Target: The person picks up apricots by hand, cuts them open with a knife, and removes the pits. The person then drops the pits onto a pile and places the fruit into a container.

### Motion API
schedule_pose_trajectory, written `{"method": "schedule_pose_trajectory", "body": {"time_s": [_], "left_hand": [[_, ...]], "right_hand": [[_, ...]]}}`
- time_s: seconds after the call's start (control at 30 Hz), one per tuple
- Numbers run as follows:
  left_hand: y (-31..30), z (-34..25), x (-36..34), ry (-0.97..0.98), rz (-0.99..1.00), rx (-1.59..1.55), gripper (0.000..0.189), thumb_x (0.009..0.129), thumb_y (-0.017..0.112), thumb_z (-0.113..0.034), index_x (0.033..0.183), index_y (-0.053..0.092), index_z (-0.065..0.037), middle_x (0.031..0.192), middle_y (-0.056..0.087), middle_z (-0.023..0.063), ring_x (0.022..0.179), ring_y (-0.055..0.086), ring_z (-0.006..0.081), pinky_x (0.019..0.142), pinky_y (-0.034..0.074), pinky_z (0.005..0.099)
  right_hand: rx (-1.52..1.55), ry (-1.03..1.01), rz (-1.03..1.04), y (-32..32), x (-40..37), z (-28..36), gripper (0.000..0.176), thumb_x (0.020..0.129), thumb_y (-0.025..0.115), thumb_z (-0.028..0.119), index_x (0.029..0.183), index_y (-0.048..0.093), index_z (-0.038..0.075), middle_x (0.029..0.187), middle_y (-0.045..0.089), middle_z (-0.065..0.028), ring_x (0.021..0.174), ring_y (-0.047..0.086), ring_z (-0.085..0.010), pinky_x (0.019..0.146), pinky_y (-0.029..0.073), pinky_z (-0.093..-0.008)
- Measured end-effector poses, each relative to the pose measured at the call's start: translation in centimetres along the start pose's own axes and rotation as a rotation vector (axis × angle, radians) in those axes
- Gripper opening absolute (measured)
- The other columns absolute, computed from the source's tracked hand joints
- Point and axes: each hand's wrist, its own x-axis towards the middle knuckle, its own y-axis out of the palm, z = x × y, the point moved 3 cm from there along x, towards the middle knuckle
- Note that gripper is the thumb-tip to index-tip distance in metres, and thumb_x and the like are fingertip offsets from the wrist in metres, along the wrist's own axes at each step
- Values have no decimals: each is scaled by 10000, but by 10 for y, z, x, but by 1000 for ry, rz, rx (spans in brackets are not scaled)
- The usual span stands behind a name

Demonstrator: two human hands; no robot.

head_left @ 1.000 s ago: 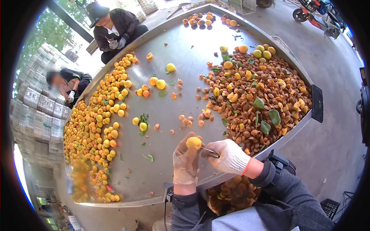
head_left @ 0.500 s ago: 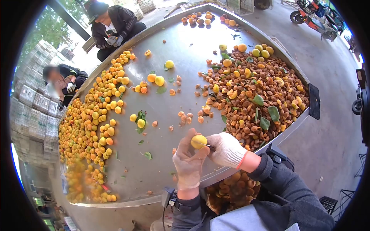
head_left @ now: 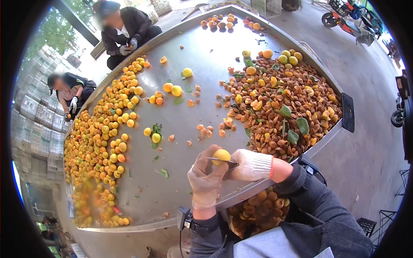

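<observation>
A yellow apricot (head_left: pixel 222 155) is held up in the fingers of my left hand (head_left: pixel 204 180), which wears a thin pale glove. My right hand (head_left: pixel 250 165), in a white knitted glove, grips a small knife (head_left: pixel 232 164). The knife's blade lies across the lower side of the apricot, its tip showing at the left of the fruit. Most of the knife's handle is hidden inside my right fist. Both hands are over the near edge of the metal table (head_left: pixel 172 193). Below that edge, close to my body, a container holds apricot halves (head_left: pixel 260 208).
Whole apricots (head_left: pixel 103 133) are heaped along the table's left side. A pile of brown pits (head_left: pixel 279 112) with leaves and fruit bits covers the right. Two people (head_left: pixel 129 32) sit beyond the left edge. A dark flat object (head_left: pixel 348 112) hangs at the right corner.
The knife blade has turned and now crosses the apricot, with its tip showing on the left. Both hands have shifted slightly left. The people at the left have moved their heads and hands.
</observation>
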Motion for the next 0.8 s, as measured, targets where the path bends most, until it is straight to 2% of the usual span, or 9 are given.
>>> {"method": "schedule_pose_trajectory", "body": {"time_s": [0.07,0.17,0.2,0.3,0.4,0.47,0.6,0.7,0.8], "left_hand": [[-7,1,4,-89,-180,-346,440,756,715,106,1178,625,22,1078,647,59,960,617,129,870,497,254],[-11,-3,6,-6,-256,-189,444,757,728,79,1184,632,10,1043,651,50,931,623,134,852,502,262],[-7,1,3,-7,-259,-194,444,757,728,79,1184,632,10,1043,651,50,931,623,134,852,502,262],[15,4,-5,166,-95,257,441,755,727,68,1182,637,5,994,650,48,900,626,139,820,516,271],[22,-10,-12,367,-52,637,449,749,728,52,1186,633,14,983,644,53,884,627,150,800,515,275],[15,-1,-14,191,29,311,410,787,679,17,1193,621,-1,1060,628,79,898,644,190,799,531,278],[-5,17,-9,-254,23,-464,372,821,660,-22,1190,624,-4,1045,653,129,878,675,223,801,571,320],[-14,23,-2,-266,11,-737,378,869,646,-88,1232,575,-8,1057,651,162,882,685,243,785,596,354],[-13,23,-1,-264,-10,-732,433,906,651,-192,1278,525,-12,1084,641,175,852,682,231,745,594,345]], "right_hand": [[-159,-12,-44,-12,-11,2,129,816,641,98,894,684,5,697,651,-38,653,605,-114,602,490,-289],[216,71,-324,-31,-34,16,185,797,645,88,964,690,24,699,655,-41,669,633,-146,632,514,-281],[200,-114,-445,-29,-29,17,256,785,680,135,1010,660,15,740,652,-70,736,645,-166,704,517,-295],[-246,-395,-647,-12,-16,9,345,780,714,177,1072,627,16,796,648,-92,762,631,-167,723,506,-308],[-164,-215,-466,-13,-22,10,367,790,717,239,1054,606,9,854,648,-146,773,639,-221,716,505,-334],[-128,-159,-403,-13,-25,11,356,803,696,257,1030,606,-2,876,652,-186,806,657,-273,738,507,-358],[584,42,-217,-10,-30,-2,252,885,622,285,1030,646,80,716,578,-6,431,446,-44,404,336,-187],[246,253,-129,-18,-32,-4,294,890,620,293,1083,660,74,772,630,-36,538,544,-87,493,437,-218],[36,57,-259,-21,-25,-8,301,882,642,233,1131,662,64,907,689,-52,792,621,-137,713,507,-268]]}}
